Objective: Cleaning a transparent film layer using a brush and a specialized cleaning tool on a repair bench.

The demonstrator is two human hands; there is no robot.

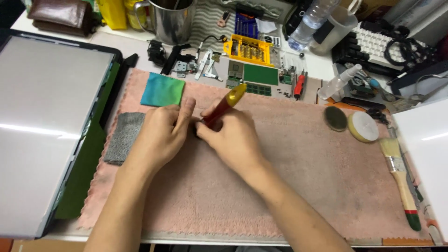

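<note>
The screwdriver (223, 106), red handle with a yellow cap, sits at centre frame, slanting up to the right so its tip bears down between your hands. Your right hand (231, 140) has its fingers clamped around the handle. Your left hand (163, 133) curls shut just beside the tip, steadying something hidden on the pink towel (289, 177).
</note>
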